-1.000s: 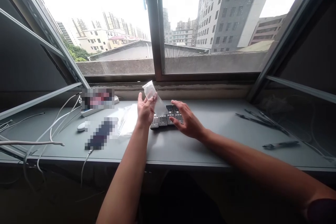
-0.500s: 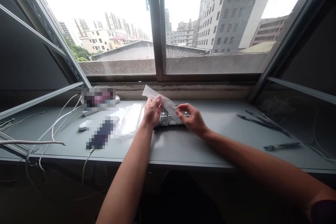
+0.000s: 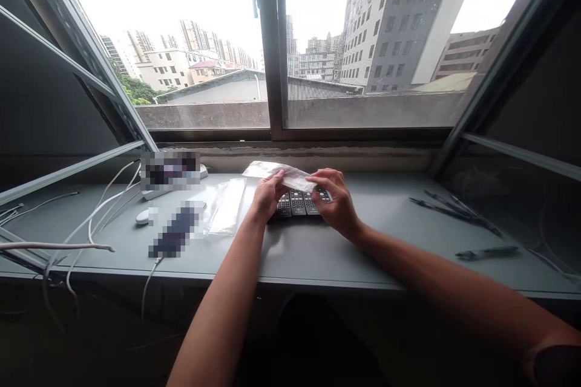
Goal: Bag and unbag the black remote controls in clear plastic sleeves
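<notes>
A narrow clear plastic bag [image 3: 267, 169] stretches between my two hands above the desk. My left hand [image 3: 269, 195] pinches it near the middle, thumb on top. At its right end, my right hand [image 3: 333, 195] grips it between thumb and fingers. Beneath the bag lie several black remote controls [image 3: 298, 204] side by side, partly covered by the bag and my hands. To the left of my left hand rests a pile of clear plastic bags [image 3: 226, 207] on the desk.
The grey desk [image 3: 313, 254] runs under a window. On the left are white cables [image 3: 93, 217], a white computer mouse [image 3: 144, 217] and two blurred-out items. Dark cables [image 3: 454, 211] lie at the right. Metal frame posts [image 3: 113, 97] rise at both sides.
The plastic bag has tipped from a steep slant to a flatter angle, its left end lower. My left hand has turned slightly, and the right hand's fingers have shifted on the bag's end.
</notes>
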`<state>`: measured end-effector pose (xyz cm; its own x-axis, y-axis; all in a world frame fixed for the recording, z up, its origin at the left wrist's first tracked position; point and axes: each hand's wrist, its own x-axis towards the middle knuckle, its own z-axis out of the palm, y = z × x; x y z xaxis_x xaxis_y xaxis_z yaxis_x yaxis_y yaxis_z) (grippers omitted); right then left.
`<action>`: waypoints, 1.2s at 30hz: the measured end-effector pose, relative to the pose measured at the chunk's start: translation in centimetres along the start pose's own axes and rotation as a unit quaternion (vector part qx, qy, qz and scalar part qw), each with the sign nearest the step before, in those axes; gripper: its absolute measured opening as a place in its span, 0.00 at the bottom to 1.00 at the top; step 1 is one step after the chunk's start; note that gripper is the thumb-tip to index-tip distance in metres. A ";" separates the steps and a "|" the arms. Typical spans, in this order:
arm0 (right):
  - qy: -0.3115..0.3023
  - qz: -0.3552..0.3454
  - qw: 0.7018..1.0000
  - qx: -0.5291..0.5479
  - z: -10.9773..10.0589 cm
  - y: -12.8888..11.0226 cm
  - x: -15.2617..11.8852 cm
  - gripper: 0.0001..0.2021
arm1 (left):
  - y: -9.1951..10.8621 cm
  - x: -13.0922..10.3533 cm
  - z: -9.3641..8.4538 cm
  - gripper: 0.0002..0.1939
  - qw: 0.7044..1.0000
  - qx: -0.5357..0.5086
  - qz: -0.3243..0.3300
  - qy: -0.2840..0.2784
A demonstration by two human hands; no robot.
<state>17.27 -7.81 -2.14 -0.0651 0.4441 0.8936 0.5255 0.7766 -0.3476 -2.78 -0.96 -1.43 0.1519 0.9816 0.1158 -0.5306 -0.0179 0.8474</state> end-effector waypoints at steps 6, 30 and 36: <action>-0.049 0.067 0.996 0.043 -0.1 0.5 -0.3 0.13 | 0.6 -0.1 -0.6 0.15 1.000 0.004 0.011 0.012; -0.112 0.005 0.993 0.035 0.3 0.1 -0.6 0.19 | 0.9 -0.9 -0.3 0.21 0.996 0.076 0.037 0.032; -0.143 -0.001 0.989 0.039 0.4 0.3 -0.5 0.21 | 0.8 -1.2 -0.2 0.19 0.997 0.063 0.019 -0.029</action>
<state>17.17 -7.61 -2.77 -0.3096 0.5424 0.7810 0.4583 0.8048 -0.3772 -3.52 -2.11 -1.00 0.1834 0.9671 0.1762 -0.4284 -0.0828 0.8998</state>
